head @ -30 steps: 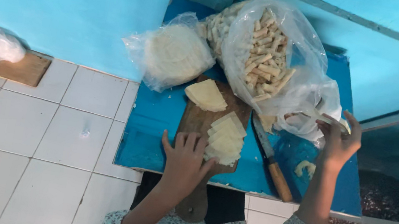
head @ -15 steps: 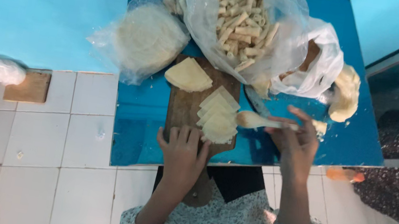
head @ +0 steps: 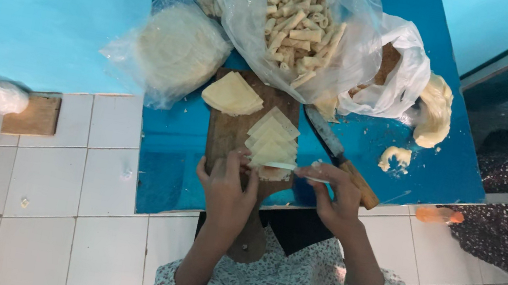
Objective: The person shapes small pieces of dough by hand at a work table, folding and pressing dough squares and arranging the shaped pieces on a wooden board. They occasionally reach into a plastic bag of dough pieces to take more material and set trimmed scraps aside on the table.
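Both hands on one pale wrapper at the near edge of the chopping board

The left hand (head: 227,186) and right hand (head: 335,192) pinch a thin wrapper (head: 279,166) between them above the wooden board (head: 228,133). Best kept taut and level, lifted clear of the stack (head: 273,140) beneath. Beyond lie a knife (head: 341,157) on the blue worktop (head: 442,167) and a bag of rolls (head: 301,23).

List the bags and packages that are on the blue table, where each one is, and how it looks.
Large clear plastic bag: far side of the blue table, bulging, full of pale rolled sticks.
Flat clear bag: to its left, holding a round stack of pale wrappers.
White plastic bag: to its right, crumpled, open, something brown inside.
No labels, signs or screens are visible.
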